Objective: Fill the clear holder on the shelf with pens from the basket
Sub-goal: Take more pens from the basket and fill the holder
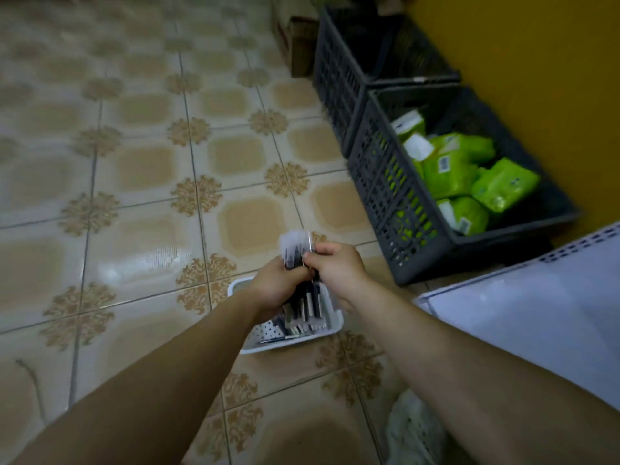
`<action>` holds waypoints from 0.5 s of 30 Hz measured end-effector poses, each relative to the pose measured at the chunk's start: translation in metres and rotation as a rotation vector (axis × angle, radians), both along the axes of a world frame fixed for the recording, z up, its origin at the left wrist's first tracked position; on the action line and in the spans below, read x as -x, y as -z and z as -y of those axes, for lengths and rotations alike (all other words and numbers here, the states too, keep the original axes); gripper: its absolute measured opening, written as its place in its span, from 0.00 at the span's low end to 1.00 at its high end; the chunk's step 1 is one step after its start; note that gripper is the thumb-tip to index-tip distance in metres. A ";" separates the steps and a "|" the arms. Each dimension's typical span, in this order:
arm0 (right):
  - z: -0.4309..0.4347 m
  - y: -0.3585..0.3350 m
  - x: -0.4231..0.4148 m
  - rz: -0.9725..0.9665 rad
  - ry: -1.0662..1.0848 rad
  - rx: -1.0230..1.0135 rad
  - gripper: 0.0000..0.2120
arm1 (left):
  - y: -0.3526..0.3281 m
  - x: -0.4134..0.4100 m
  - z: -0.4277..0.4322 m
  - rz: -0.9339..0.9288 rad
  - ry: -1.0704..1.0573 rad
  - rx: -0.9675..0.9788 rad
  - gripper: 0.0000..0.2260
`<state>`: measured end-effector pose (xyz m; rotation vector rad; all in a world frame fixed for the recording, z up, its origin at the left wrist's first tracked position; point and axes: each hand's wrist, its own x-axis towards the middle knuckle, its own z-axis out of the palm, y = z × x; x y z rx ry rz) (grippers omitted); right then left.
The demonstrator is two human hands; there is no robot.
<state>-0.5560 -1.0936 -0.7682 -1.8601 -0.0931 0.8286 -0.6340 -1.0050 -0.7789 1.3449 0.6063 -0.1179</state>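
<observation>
I look down on a glossy tiled floor (141, 169) patterned with brown rosettes. My left hand (275, 283) is curled round a bundle of pens (295, 253) just above the white basket (332, 325), which sits on the floor with more pens in it. My right hand (339, 266) pinches the bundle near its top. On the right, two grey crates (385, 196) stand along a yellow wall (536, 62), and the nearer one holds green packs (449, 176). A white shelf (536, 313) edges in beside it.

The head camera is looking forward and down at the tiled floor (134, 162). It is hovering near the basket (292, 346).
</observation>
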 end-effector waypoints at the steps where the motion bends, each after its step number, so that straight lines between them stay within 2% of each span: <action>1: 0.007 -0.019 0.003 0.023 0.005 -0.015 0.08 | -0.022 0.003 0.006 0.029 0.017 -0.021 0.13; 4: 0.032 -0.086 0.017 0.108 0.010 -0.047 0.07 | -0.087 0.014 0.027 0.113 0.061 -0.104 0.11; 7: 0.063 -0.156 0.035 0.265 0.037 -0.073 0.02 | -0.154 0.027 0.053 0.187 0.084 -0.190 0.09; 9: 0.088 -0.204 0.049 0.377 0.063 -0.082 0.05 | -0.200 0.035 0.071 0.237 0.101 -0.273 0.12; 11: 0.115 -0.248 0.064 0.494 0.075 -0.092 0.04 | -0.242 0.046 0.093 0.310 0.139 -0.338 0.10; 15: 0.171 -0.322 0.090 0.680 0.101 -0.099 0.06 | -0.318 0.063 0.140 0.435 0.198 -0.505 0.14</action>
